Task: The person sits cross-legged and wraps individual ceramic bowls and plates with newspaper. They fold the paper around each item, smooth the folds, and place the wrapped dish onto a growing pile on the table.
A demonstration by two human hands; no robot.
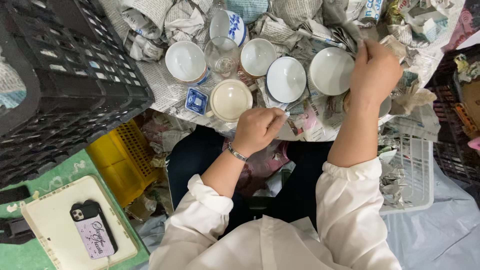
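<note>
Pinching a strip of thin clear wrap between thumb and fingers, my left hand is closed into a loose fist just in front of the cream cup. My right hand is raised higher and further out, fingers closed on a crumpled edge of newspaper above the right-most bowl. I cannot tell whether the two hands hold one continuous piece.

Relation that matters: the wrapped item lies between the hands, running on a diagonal from my left hand up and to the right toward my right hand. The right hand is nearer the paper pile; the left hand is nearer the cup.

Count on the newspaper-covered surface:
- White bowls, open side up: four, in a row.
- Clear glass: one, standing between the first and second bowls.
- Blue-patterned cup: one, behind the glass.
- Cream cup: one, nearest me.
- Small blue square dish: one, touching the cream cup's left side.

Around me: a black crate at my left, a yellow basket below it, a white basket at my right, and a phone resting on a cream tray on the floor.
</note>
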